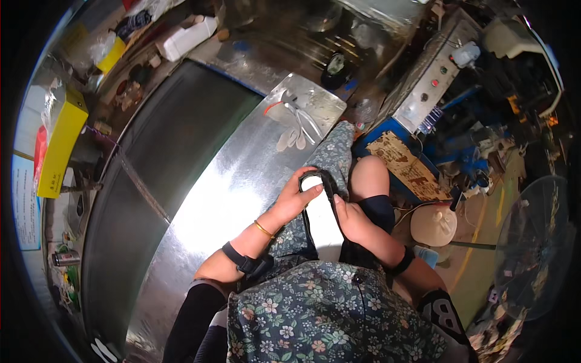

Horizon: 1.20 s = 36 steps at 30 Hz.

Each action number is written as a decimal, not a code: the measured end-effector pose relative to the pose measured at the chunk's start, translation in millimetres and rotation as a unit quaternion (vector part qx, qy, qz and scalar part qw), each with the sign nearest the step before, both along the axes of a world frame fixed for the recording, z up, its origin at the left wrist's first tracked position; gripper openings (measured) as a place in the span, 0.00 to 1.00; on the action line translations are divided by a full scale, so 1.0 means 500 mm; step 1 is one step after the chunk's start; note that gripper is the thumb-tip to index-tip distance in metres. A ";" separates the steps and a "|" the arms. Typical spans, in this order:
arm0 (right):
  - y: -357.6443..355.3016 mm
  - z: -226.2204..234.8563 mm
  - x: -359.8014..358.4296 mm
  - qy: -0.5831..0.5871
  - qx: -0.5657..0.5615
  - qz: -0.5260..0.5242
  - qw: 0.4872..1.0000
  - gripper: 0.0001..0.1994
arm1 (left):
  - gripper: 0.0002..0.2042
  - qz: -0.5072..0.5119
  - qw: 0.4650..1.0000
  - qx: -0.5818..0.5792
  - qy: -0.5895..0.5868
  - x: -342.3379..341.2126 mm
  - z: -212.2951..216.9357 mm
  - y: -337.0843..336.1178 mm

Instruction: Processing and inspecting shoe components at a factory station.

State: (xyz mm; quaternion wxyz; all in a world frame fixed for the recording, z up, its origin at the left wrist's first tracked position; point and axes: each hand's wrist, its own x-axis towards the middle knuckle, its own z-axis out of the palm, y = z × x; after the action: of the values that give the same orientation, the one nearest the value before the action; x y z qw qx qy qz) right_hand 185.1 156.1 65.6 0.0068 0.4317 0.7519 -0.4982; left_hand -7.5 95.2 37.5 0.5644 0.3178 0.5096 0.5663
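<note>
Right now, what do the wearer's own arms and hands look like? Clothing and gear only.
Left hand and right hand: no gloves. Left arm: gold-coloured bracelet, black strap with a chunky black fitting, black left sleeve. Right arm: black band, black right sleeve with a large pale marking.

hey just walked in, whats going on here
Someone in a floral garment is holding a long white piece with a dark rim. Their left hand grips its far end, thumb on the white face; their right hand holds its right edge. Ahead, pliers lie on a shiny metal table.
</note>
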 end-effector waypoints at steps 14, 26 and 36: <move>-0.013 0.004 0.021 0.005 0.007 -0.002 1.000 0.27 | 0.31 -0.092 0.968 0.011 0.232 -0.031 -0.017 0.046; -0.060 -0.007 -0.053 0.143 0.158 -0.116 0.970 0.32 | 0.17 0.040 0.721 -0.058 0.690 0.035 0.051 0.003; -0.045 -0.066 -0.074 0.207 0.241 -0.157 0.935 0.30 | 0.16 0.074 0.732 -0.035 0.677 0.035 0.022 0.003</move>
State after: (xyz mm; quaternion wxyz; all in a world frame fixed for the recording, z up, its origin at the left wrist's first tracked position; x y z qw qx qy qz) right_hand 148.2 133.4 32.5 -0.3312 0.4204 0.7568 -0.3752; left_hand 9.9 96.9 48.6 0.0368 0.5584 0.7980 0.2236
